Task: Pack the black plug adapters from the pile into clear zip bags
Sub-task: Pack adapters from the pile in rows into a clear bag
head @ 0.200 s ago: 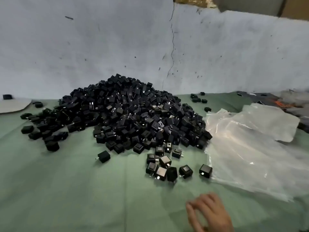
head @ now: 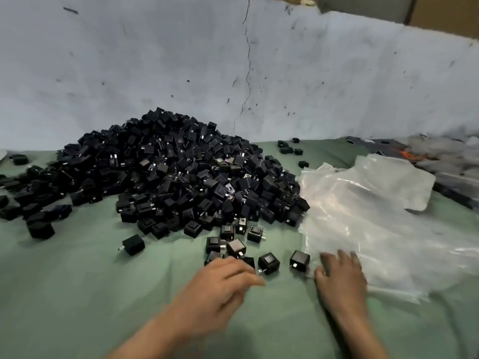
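A big pile of black plug adapters (head: pixel 181 177) lies on the green cloth (head: pixel 77 294) against the wall. Several loose adapters sit at its front edge, among them one (head: pixel 268 263) between my hands and one (head: pixel 300 259) beside the bags. A stack of clear zip bags (head: pixel 375 216) lies flat to the right of the pile. My left hand (head: pixel 223 283) reaches over the nearest loose adapters with fingers stretched and holds nothing I can see. My right hand (head: pixel 339 275) rests with spread fingers on the near left corner of the bags.
A single adapter (head: pixel 133 244) lies apart at front left, and more are scattered at far left (head: pixel 39 229) and behind the pile (head: pixel 287 149). Dark clutter with an orange patch (head: pixel 414 154) lies at the back right. A cracked pale wall (head: pixel 181 60) closes the back.
Only one hand showed at the bottom edge before. Now both hands are in view and farther forward, the left at the loose adapters and the right on the bags.
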### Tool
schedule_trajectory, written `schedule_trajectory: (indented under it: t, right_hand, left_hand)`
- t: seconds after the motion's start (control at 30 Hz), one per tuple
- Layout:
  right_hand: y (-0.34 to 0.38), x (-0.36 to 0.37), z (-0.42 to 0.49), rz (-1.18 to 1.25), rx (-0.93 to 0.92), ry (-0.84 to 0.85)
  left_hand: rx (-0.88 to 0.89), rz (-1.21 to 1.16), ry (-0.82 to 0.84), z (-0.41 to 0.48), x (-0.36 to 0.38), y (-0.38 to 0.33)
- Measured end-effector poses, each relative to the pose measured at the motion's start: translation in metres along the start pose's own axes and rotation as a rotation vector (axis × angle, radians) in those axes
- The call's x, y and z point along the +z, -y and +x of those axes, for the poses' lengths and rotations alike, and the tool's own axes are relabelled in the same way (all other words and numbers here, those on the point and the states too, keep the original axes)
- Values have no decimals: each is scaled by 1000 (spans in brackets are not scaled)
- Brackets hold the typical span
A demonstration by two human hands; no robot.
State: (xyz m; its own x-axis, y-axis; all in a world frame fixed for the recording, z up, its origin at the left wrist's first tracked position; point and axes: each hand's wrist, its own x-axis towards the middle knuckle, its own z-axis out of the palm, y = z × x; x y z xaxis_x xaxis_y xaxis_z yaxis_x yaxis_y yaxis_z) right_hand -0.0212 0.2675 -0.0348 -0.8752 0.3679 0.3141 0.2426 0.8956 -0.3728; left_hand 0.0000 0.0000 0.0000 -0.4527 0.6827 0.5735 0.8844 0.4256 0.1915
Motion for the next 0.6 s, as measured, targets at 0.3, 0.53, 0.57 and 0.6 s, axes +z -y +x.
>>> schedule_trajectory:
  t: [0.3, 0.53, 0.57, 0.6]
  right_hand:
    - [-9, 9, 2, -99, 141, -213]
    - [-4, -15, 27, -114, 327, -51]
    - [4, -22, 24, -23, 308, -166]
    - [11, -31, 20, 74, 271, -299]
  left_hand:
    - [-339, -211, -254, -10, 33, 46]
    - [-400, -222, -274, -9, 35, 47]
    - [-411, -229, -282, -7, 36, 48]
    - [-416, -236, -296, -6, 36, 47]
